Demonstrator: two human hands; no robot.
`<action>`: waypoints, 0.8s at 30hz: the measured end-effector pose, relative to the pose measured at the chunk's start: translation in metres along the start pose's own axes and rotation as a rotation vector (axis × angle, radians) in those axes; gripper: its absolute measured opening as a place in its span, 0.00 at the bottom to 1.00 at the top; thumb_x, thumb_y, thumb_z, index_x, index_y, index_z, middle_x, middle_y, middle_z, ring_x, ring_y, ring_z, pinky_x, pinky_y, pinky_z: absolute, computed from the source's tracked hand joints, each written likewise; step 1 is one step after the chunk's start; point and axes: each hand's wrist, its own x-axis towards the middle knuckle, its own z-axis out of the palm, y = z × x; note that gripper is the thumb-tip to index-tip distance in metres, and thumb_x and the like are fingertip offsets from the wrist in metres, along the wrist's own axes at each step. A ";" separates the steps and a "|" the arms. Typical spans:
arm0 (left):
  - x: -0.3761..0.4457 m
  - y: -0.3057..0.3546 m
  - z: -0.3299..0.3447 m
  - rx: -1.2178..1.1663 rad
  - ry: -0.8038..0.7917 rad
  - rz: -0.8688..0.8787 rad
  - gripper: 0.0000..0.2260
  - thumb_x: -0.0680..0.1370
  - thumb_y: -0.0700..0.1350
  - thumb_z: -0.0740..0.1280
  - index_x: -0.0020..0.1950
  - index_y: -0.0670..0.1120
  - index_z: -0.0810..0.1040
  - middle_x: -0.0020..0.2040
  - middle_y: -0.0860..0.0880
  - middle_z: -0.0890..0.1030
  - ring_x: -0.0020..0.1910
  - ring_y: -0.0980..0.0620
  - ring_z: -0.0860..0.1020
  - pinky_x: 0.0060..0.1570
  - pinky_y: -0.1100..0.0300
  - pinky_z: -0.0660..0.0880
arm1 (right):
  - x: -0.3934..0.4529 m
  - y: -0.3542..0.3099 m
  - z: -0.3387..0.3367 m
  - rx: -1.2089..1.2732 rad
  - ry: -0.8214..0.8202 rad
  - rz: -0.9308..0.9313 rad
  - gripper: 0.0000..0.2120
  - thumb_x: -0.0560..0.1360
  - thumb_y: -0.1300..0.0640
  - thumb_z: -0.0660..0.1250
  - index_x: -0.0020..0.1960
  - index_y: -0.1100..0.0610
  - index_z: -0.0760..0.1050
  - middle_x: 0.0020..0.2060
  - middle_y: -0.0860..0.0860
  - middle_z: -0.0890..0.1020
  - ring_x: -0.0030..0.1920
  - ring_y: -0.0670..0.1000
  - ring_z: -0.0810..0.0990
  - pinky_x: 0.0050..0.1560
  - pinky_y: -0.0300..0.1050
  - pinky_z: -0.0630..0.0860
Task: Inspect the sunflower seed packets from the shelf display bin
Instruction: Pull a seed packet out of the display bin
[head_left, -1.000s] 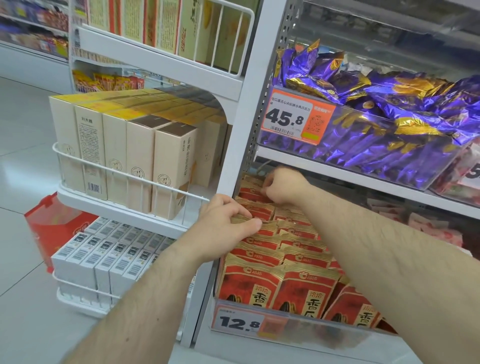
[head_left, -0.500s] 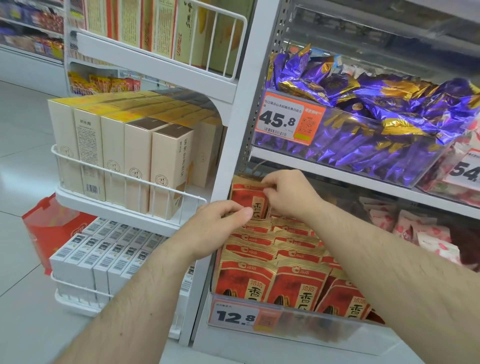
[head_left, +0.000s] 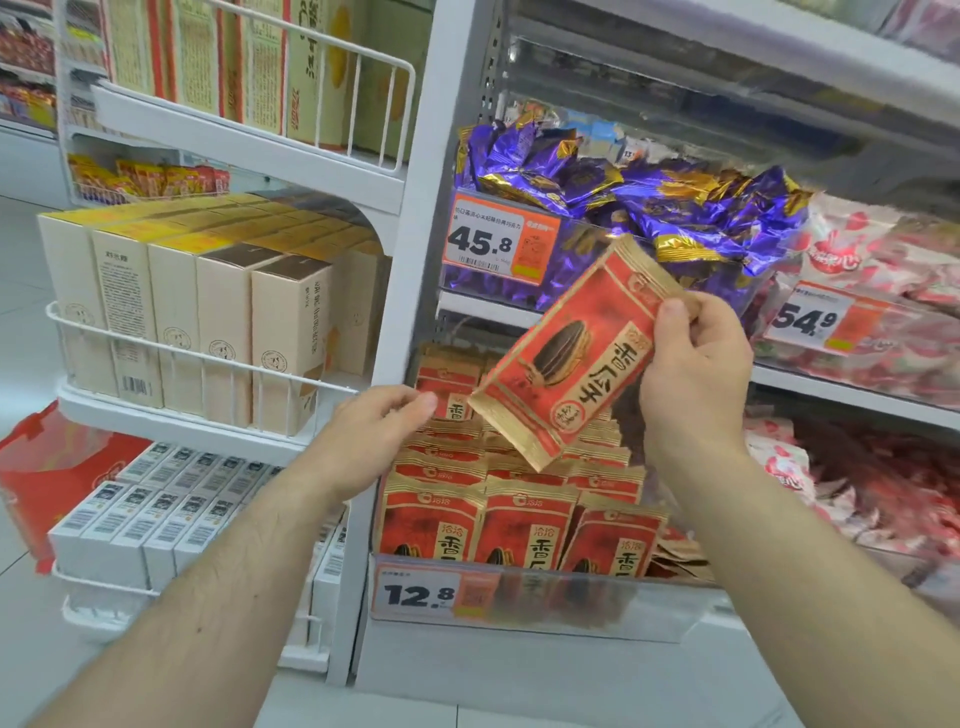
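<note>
While rows of red sunflower seed packets (head_left: 524, 525) are standing in the clear display bin (head_left: 571, 597) on the lower shelf, the right hand (head_left: 693, 371) is pinching one packet (head_left: 576, 358) tilted above them. The left hand (head_left: 371, 434) is hovering with relaxed fingers just beside its lower corner, holding nothing.

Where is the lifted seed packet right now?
Centre-right of the head view: the right hand pinches the tilted seed packet above the bin, below the purple sweets.

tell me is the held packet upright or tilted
Tilted: the packet slants, top up-right, pinched there by the right hand.
</note>
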 end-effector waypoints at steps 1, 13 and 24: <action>0.000 0.002 0.000 0.048 0.069 0.067 0.10 0.80 0.57 0.62 0.50 0.56 0.81 0.51 0.55 0.82 0.54 0.55 0.80 0.54 0.53 0.75 | -0.003 -0.003 -0.006 0.003 -0.010 0.023 0.08 0.79 0.51 0.59 0.42 0.49 0.72 0.37 0.50 0.77 0.39 0.52 0.76 0.43 0.56 0.76; -0.059 0.076 0.080 -0.021 -0.282 0.128 0.16 0.71 0.54 0.74 0.57 0.55 0.79 0.50 0.56 0.84 0.50 0.55 0.83 0.53 0.49 0.80 | -0.044 -0.019 -0.089 -0.128 -0.402 0.250 0.12 0.83 0.60 0.59 0.42 0.55 0.73 0.31 0.47 0.78 0.34 0.47 0.78 0.35 0.44 0.74; -0.089 0.060 0.133 -0.225 -0.429 -0.140 0.08 0.75 0.36 0.71 0.53 0.43 0.82 0.47 0.44 0.86 0.46 0.45 0.85 0.47 0.49 0.82 | -0.080 0.009 -0.139 -0.054 -0.301 0.466 0.12 0.83 0.57 0.59 0.45 0.58 0.77 0.28 0.49 0.81 0.28 0.45 0.80 0.25 0.35 0.72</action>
